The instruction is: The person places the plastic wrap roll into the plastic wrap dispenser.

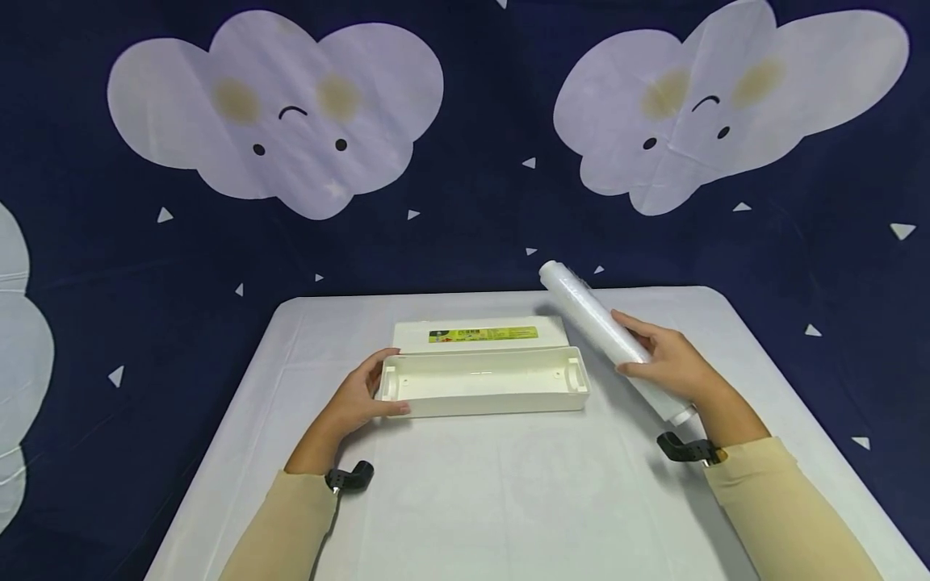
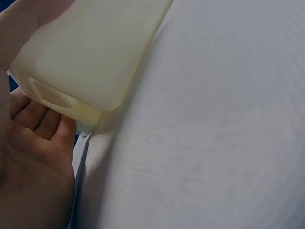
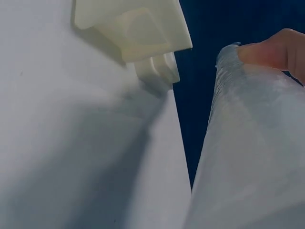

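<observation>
A cream plastic dispenser box (image 1: 483, 403) lies on the table with its lid (image 1: 479, 332) folded back behind it; a yellow-green label shows on the lid. My left hand (image 1: 356, 395) grips the box's left end, thumb at the front wall and fingers behind. In the left wrist view the same box (image 2: 90, 52) shows its wall and end between thumb and fingers. My right hand (image 1: 672, 359) holds a roll of clear plastic wrap (image 1: 596, 315), tilted, above the table to the right of the box. The right wrist view has the wrap roll (image 3: 257, 152) close up, the thumb or a finger on it.
A white cloth-covered table (image 1: 508, 492) lies under everything. Behind it hangs a dark blue curtain (image 1: 487, 234) with cloud prints. Each wrist wears a small black camera mount (image 1: 351, 477). The roll casts a shadow on the cloth.
</observation>
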### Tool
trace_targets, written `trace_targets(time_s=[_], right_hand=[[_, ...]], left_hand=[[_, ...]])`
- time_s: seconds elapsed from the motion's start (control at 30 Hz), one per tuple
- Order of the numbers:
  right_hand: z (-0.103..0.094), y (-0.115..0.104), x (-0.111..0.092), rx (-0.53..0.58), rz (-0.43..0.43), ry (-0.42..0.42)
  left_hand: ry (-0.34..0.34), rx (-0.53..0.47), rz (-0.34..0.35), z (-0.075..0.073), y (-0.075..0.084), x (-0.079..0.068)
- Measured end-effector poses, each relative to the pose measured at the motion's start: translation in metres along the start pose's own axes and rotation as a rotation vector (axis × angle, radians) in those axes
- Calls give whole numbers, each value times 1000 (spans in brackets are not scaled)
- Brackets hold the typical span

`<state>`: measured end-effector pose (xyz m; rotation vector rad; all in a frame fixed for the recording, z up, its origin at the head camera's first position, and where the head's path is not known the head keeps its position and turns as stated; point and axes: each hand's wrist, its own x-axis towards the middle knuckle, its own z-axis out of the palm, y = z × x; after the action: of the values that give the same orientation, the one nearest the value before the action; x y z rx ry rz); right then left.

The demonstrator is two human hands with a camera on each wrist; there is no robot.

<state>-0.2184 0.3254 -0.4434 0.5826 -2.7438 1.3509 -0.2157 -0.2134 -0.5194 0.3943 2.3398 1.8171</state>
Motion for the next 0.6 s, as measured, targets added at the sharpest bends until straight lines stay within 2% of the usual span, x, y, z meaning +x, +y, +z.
trace_targets(time_s=[0.47, 0.6], right_hand=[[7, -12, 21, 77, -69, -97], [8, -14, 25, 61, -96, -124]], left_hand=[[4, 0, 5, 1, -3, 1], [6, 3, 2, 0, -3, 2]])
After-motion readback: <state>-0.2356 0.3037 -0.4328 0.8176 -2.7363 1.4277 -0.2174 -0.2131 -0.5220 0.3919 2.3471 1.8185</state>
